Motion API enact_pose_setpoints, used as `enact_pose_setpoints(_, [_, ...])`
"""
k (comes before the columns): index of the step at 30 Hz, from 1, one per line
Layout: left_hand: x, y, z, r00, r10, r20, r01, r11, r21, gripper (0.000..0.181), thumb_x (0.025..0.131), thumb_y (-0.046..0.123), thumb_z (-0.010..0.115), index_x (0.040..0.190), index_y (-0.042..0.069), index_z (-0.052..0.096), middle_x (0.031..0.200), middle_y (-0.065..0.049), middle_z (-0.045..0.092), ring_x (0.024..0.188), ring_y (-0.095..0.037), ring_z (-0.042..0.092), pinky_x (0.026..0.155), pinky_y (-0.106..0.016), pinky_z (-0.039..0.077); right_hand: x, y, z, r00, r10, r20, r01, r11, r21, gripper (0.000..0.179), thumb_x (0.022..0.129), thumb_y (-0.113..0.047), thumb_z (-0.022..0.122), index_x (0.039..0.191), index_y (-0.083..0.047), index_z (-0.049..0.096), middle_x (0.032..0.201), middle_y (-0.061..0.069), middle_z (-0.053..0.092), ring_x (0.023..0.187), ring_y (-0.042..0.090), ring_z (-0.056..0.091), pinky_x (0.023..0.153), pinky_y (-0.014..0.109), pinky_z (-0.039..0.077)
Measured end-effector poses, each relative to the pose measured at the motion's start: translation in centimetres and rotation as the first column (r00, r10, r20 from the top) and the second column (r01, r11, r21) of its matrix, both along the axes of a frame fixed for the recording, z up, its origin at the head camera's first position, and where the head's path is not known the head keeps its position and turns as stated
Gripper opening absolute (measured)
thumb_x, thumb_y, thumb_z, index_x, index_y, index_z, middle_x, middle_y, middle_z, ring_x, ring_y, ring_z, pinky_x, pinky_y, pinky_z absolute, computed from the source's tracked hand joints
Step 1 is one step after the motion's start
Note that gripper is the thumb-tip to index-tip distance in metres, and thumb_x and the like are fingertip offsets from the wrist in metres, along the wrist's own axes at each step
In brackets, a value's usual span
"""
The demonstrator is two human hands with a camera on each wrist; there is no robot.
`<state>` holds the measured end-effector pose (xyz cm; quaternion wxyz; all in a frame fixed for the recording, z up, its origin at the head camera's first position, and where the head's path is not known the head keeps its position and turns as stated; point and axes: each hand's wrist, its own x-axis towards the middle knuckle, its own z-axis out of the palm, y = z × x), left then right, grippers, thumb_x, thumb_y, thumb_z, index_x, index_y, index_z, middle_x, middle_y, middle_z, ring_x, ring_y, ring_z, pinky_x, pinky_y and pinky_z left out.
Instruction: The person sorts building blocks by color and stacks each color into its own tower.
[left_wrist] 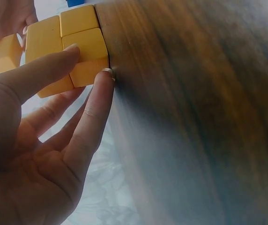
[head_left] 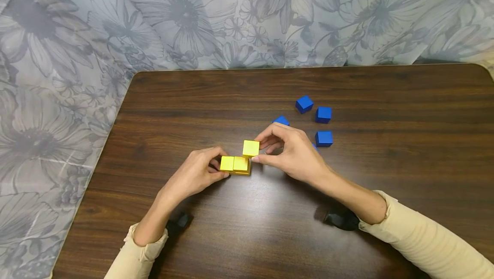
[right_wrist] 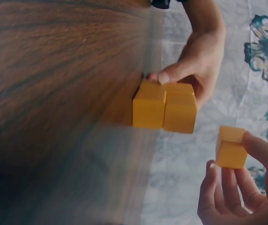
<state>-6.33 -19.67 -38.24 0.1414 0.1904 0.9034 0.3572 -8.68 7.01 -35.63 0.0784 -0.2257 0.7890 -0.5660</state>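
Yellow cubes point(head_left: 234, 164) stand together as a small two-layer block on the table, two cubes side by side on top. My left hand point(head_left: 194, 169) pinches the left end of this block, thumb at the near side and fingers behind. In the left wrist view the thumb and a fingertip press on the end cubes point(left_wrist: 89, 56). A single yellow cube point(head_left: 251, 148) is pinched between the thumb and fingers of my right hand point(head_left: 299, 154), over the block's right end. The right wrist view shows this cube point(right_wrist: 231, 153) raised apart from the block.
Several blue cubes point(head_left: 323, 115) lie scattered beyond and to the right of my right hand, some partly hidden by it. The brown wooden table point(head_left: 185, 103) ends at the back against a flowered grey cloth point(head_left: 185, 17). Dark wrist devices point(head_left: 341, 220) sit under both forearms.
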Motion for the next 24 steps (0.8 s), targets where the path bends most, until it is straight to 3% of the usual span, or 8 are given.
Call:
enact_pose_setpoints(11, [-0.1, 0.0, 0.0, 1.0, -0.005, 0.004, 0.005, 1.0, -0.004, 0.031, 0.079, 0.007, 0.085, 0.103, 0.014, 0.066, 0.095, 0.002, 0.069, 0.08, -0.008, 0.067, 0.069, -0.021, 0.057, 0.2, -1.9, -0.3, 0.999, 0.041, -0.016, -0.04, 0.999, 0.032, 0.029, 0.074, -0.014, 0.089, 0.096, -0.015, 0.07, 0.098, -0.007, 0.067, 0.087, 0.017, 0.07, 0.074, 0.024, 0.058])
enact_pose_setpoints(24, [-0.1, -0.2, -0.1, 1.0, -0.016, -0.024, 0.016, 1.0, -0.017, 0.033, 0.079, 0.006, 0.085, 0.105, 0.011, 0.065, 0.097, -0.002, 0.069, 0.08, -0.011, 0.068, 0.069, -0.022, 0.057, 0.6, -3.3, -0.6, 0.998, 0.032, -0.053, -0.024, 0.991, 0.135, 0.029, 0.073, -0.024, 0.09, 0.095, -0.021, 0.071, 0.094, -0.012, 0.067, 0.084, 0.013, 0.067, 0.071, 0.031, 0.057])
